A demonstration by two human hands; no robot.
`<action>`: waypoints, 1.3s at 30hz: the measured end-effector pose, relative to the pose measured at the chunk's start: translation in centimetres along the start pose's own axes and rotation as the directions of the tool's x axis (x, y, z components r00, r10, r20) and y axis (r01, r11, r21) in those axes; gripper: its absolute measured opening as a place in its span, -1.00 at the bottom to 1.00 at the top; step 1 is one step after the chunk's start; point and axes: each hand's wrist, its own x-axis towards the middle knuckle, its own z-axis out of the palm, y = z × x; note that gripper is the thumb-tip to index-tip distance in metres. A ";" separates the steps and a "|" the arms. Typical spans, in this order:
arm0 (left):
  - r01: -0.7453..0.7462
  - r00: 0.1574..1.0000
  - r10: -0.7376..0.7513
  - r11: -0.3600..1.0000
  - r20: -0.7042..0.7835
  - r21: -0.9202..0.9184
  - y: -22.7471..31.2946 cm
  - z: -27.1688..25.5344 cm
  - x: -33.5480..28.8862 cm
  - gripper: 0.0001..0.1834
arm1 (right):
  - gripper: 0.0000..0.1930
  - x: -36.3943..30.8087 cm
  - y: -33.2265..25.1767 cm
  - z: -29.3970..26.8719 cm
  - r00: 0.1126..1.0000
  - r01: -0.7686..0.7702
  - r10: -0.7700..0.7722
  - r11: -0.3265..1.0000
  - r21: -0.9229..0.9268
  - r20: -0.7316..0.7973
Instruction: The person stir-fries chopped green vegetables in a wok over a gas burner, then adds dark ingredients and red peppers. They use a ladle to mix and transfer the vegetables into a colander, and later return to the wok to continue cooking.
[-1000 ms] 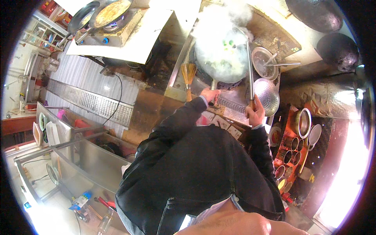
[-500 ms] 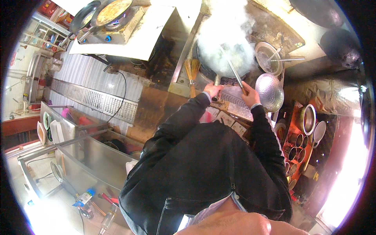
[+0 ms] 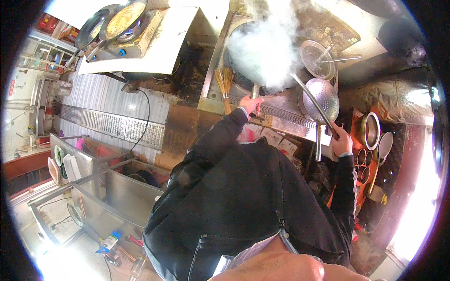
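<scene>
My left hand point(image 3: 251, 104) is closed round the handle of a wok point(image 3: 239, 61) on the stove. Thick white steam hides the wok's contents and much of its rim. In my right hand point(image 3: 342, 139) is a long-handled metal cooking utensil point(image 3: 315, 99), slanting up and left across the strainer. Steam blurs its far end near the wok's right side, so I cannot tell what its head is like. Under the utensil lies a round perforated strainer point(image 3: 328, 96), its handle pointing toward me. A metal bowl point(image 3: 307, 49) with utensils in it stands right of the wok.
A straw brush point(image 3: 224, 80) leans at the stove's left edge. Farther left, a pan point(image 3: 125, 21) with a flat golden food sits over a lit burner, beside a dark pan point(image 3: 89, 28). Metal pots and containers point(image 3: 370, 131) stand on an orange-red rack at right.
My right hand has drawn the utensil back from the wok, right and toward me, over the strainer. The left hand stays on the wok handle. Steam has drifted and spread.
</scene>
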 end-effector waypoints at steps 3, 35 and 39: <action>-0.007 1.000 0.006 1.000 0.029 0.017 -0.3 -0.4 0.5 -0.79 | -0.43 -1.8 1.1 -0.2 0.997 -0.073 0.072 0.993 0.089 0.018; -0.105 0.976 0.074 0.984 -0.206 -0.143 -3.6 -1.5 -2.9 -0.58 | -0.36 4.4 6.4 5.9 0.974 0.185 -0.215 0.935 0.302 0.068; -0.299 0.880 0.129 0.898 -0.458 -0.322 -12.7 -7.2 -7.8 -0.64 | -0.37 5.2 7.7 7.7 0.938 0.276 -0.345 0.815 0.509 0.045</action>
